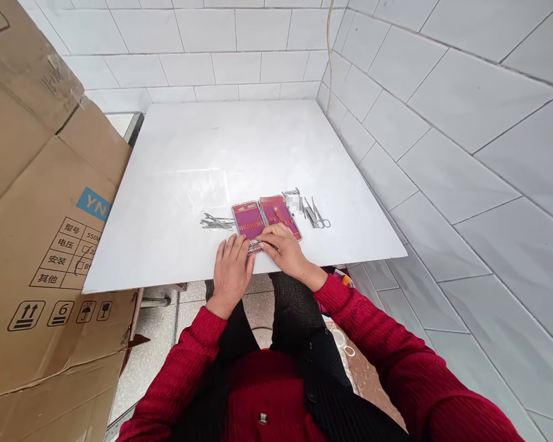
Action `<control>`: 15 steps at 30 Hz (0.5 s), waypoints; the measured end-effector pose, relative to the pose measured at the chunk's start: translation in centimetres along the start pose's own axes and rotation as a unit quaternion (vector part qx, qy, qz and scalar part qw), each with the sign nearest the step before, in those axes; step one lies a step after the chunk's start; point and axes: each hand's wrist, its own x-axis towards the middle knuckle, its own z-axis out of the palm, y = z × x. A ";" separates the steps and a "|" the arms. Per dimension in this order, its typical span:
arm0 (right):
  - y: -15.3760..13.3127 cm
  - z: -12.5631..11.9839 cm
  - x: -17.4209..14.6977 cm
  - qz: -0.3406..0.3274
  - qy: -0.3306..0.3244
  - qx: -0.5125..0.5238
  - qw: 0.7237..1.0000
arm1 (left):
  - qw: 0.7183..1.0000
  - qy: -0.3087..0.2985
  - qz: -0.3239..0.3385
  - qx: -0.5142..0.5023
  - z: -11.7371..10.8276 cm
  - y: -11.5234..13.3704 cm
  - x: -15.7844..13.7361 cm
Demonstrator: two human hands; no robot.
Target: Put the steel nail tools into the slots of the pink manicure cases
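Observation:
A zip-up tool case (249, 215) lies unfolded on the white table, its lining red and purple with a row of small loops. My left hand (233, 265) rests flat at the case's lower left corner, fingers stretched out and fingertips on its edge. Over the lower middle of the case, my right hand (286, 250) has its thumb and fingertips pinched together. Whatever sits between them is too small to make out. Several thin metal tools (216, 221) lie in a pile left of the case. To its right are scissors (321, 216) and other metal tools.
The white table (188, 141) reaches back to a tiled wall (235, 67); another tiled wall (442, 141) runs along its right side. Large cardboard boxes (41, 202) stand against the left edge. A cable (329, 55) hangs in the far corner.

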 end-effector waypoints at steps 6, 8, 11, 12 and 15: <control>0.1 0.6 -0.2 -0.016 0.012 -0.006 1.000 | 1.000 0.000 0.000 0.003 0.0 0.1 -0.2; 0.0 0.7 -0.2 -0.018 0.011 -0.008 1.000 | 1.000 0.004 -0.001 0.004 0.0 0.1 -0.2; -0.3 0.5 -0.1 -0.020 0.004 -0.016 1.000 | 1.000 0.009 0.001 0.006 0.0 0.2 -0.3; -0.4 0.5 -0.1 -0.019 0.002 -0.020 1.000 | 1.000 0.011 0.002 0.007 0.0 0.2 -0.3; -0.7 0.2 -0.2 -0.017 -0.002 -0.027 0.999 | 1.000 0.012 0.006 0.010 -0.1 0.2 -0.4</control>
